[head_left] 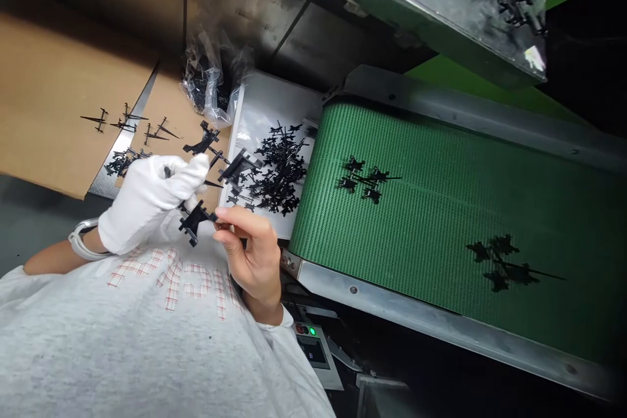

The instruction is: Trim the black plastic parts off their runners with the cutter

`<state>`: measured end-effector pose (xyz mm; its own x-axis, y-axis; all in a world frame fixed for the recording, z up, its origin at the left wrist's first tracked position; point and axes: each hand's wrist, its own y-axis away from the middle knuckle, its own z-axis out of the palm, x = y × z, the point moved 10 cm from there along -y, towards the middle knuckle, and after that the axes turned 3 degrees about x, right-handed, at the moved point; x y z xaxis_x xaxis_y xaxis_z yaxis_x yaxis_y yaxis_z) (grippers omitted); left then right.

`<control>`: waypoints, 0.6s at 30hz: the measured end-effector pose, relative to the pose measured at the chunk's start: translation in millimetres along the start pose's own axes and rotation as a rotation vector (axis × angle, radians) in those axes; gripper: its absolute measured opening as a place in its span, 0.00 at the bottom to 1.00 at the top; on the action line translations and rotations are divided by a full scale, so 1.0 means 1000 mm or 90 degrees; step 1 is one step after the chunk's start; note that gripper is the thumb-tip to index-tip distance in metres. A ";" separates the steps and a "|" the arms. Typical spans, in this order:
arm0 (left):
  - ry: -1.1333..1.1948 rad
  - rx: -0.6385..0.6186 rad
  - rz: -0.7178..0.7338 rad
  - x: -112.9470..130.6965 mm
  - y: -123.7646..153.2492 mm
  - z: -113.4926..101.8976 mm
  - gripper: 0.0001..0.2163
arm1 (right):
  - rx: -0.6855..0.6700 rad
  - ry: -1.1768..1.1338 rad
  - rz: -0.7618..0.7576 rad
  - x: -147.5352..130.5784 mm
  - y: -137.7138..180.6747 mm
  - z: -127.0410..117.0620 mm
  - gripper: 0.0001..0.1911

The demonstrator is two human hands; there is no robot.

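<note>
Near green belt [441,209], gloved left hand [147,199] & bare right hand [252,255] pinch spiky blk plastic sprue [194,222].

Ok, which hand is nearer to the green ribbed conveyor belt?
Right. The bare right hand is just off the corner of the green conveyor belt; the white-gloved left hand sits farther off, beyond the black plastic sprue both hold.

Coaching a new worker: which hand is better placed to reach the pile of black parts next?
Likely the right hand: it is nearest the pile and pinches only one small part. The gloved left hand is farther off, gripping the black sprue.
</note>
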<state>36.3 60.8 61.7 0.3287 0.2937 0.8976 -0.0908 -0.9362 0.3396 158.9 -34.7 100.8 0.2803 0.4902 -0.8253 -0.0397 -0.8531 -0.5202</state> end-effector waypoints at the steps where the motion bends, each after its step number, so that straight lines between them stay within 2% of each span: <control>1: -0.003 -0.001 0.000 0.000 0.000 0.000 0.22 | 0.001 0.000 -0.003 0.000 0.000 0.000 0.18; 4: -0.029 -0.018 0.006 0.002 0.001 0.001 0.22 | 0.012 -0.001 -0.001 0.002 0.000 -0.002 0.17; 9: -0.052 -0.053 0.033 0.007 0.004 0.005 0.25 | 0.063 0.029 0.059 0.013 0.006 -0.012 0.14; 13: 0.023 -0.017 -0.008 -0.002 0.000 0.004 0.27 | 0.038 -0.008 0.074 0.010 0.010 -0.007 0.16; 18: 0.080 -0.016 0.004 -0.009 -0.007 0.008 0.28 | -0.022 0.011 0.036 0.000 0.008 0.004 0.17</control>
<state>41.4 63.3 48.9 0.2075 0.3112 0.9274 -0.1168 -0.9334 0.3394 154.8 -40.6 95.3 0.2947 0.4380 -0.8493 -0.0222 -0.8854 -0.4643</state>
